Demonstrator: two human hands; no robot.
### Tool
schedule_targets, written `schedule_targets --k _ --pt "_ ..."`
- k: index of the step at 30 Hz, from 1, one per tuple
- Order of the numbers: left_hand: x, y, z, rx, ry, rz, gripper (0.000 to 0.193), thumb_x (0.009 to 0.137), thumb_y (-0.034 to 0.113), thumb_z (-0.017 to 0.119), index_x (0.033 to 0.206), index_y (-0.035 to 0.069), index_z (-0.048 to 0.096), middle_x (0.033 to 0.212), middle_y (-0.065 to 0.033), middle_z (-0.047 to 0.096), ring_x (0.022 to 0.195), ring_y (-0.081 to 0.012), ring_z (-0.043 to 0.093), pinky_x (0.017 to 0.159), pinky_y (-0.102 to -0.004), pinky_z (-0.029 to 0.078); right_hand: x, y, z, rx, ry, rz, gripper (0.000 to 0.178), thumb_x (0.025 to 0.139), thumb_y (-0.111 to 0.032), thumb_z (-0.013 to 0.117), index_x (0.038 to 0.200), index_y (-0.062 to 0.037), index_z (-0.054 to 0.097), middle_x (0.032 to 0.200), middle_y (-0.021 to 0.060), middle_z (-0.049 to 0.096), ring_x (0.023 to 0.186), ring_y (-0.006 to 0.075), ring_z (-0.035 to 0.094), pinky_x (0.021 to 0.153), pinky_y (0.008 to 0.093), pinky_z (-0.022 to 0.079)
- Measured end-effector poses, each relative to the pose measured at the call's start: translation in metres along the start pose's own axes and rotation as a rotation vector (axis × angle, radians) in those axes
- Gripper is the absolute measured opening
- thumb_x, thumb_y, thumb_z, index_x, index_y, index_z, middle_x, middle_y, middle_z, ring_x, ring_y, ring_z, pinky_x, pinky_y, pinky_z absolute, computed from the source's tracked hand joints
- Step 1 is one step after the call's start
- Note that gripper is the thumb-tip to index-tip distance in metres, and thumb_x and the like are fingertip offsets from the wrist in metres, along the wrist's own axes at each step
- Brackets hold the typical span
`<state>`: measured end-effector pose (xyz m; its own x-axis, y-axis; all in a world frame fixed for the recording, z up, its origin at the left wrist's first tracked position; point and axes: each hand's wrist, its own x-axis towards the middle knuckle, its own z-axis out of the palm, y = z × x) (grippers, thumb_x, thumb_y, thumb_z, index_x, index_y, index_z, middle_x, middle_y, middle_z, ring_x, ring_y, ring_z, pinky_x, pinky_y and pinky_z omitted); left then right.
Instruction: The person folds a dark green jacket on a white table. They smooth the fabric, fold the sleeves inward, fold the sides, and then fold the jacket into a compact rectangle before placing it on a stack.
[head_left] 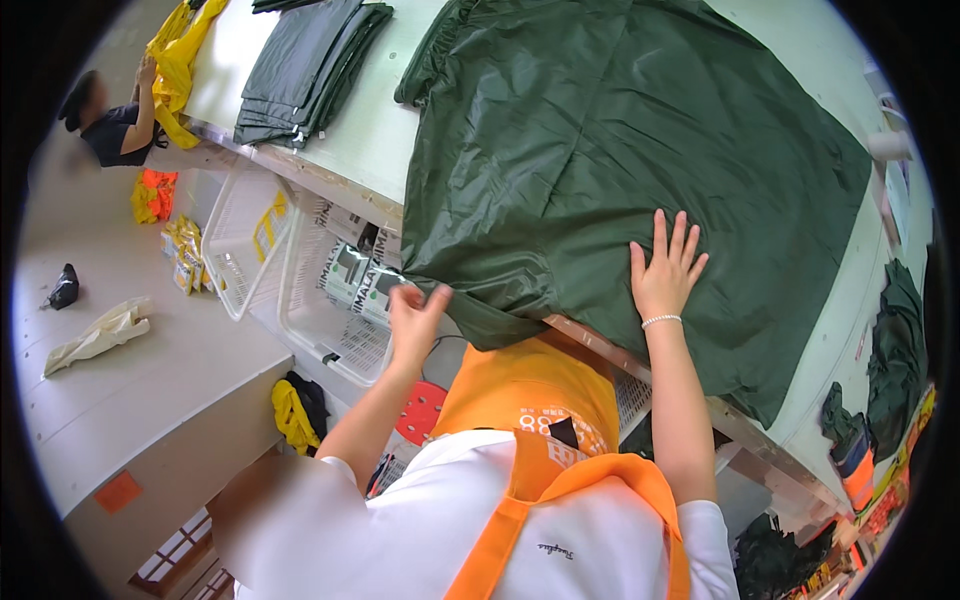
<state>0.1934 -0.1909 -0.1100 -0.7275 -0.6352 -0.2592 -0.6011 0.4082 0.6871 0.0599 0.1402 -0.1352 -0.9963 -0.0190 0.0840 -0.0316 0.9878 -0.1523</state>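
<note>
A large dark green sheet of shiny, thin fabric, perhaps part of a garment, lies spread over the white table and droops past its near edge. My right hand rests flat on it, fingers spread, a pale bracelet at the wrist. At the sheet's lower left corner, my left hand has thumb and fingers closed on the fabric edge; the hand is slightly blurred. Just beyond that hand, several printed packages sit in a white plastic basket below the table.
A stack of folded dark garments lies on the table at the far left. A person there handles yellow fabric. Another white basket stands beside mine. A red stool is under the table. Green clothing lies far right.
</note>
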Motion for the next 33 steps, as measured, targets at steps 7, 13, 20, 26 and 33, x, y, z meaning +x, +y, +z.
schedule_targets --k 7,13,20,26,33 --pt "-0.024 -0.016 0.07 -0.378 -0.465 -0.243 0.044 0.091 0.042 0.056 0.098 -0.002 0.057 0.094 -0.0068 0.057 0.087 -0.0141 0.05 0.08 -0.0294 0.043 -0.003 0.0 0.004 -0.016 0.023 -0.011 0.06 0.089 -0.048 0.048 0.143 -0.0258 0.032 0.152 0.0066 0.022 0.14 0.0334 0.018 0.108 0.0598 0.015" --pt "0.023 -0.066 -0.018 -1.179 -0.254 -0.486 0.039 0.096 0.026 0.036 0.124 0.003 0.05 0.128 -0.0146 0.053 0.116 -0.0289 0.052 0.101 -0.0444 0.039 -0.004 -0.001 0.002 0.022 0.037 0.003 0.062 0.088 -0.049 0.05 0.142 -0.0232 0.035 0.151 0.0111 0.025 0.139 0.0354 0.019 0.108 0.0595 0.013" --pt "0.031 -0.06 0.001 -0.535 -0.187 -0.201 0.057 0.086 0.029 0.066 0.128 -0.005 0.045 0.124 -0.0136 0.055 0.108 -0.0247 0.057 0.092 -0.0326 0.046 -0.026 0.079 -0.09 0.774 0.058 0.349 0.029 0.084 -0.02 0.066 0.109 -0.0058 0.063 0.106 0.0148 0.063 0.096 0.0272 0.062 0.085 0.0325 0.048" --pt "0.029 -0.066 -0.007 -0.433 -0.263 -0.488 0.039 0.09 0.033 0.06 0.118 0.007 0.05 0.109 -0.0066 0.06 0.092 -0.0153 0.059 0.069 -0.0292 0.048 -0.202 0.318 -0.13 0.473 -0.11 0.933 0.051 0.084 -0.038 0.066 0.113 0.0029 0.057 0.093 0.0117 0.065 0.083 0.0217 0.06 0.08 0.0324 0.047" --pt "0.06 -0.049 0.003 -0.998 -0.187 -0.509 0.042 0.097 0.03 0.044 0.127 0.001 0.045 0.128 -0.0117 0.053 0.113 -0.0279 0.054 0.096 -0.0427 0.044 -0.221 0.286 -0.133 1.155 0.016 0.808 0.019 0.092 -0.019 0.059 0.093 -0.0013 0.056 0.084 0.0003 0.061 0.073 0.0074 0.056 0.07 0.0229 0.047"
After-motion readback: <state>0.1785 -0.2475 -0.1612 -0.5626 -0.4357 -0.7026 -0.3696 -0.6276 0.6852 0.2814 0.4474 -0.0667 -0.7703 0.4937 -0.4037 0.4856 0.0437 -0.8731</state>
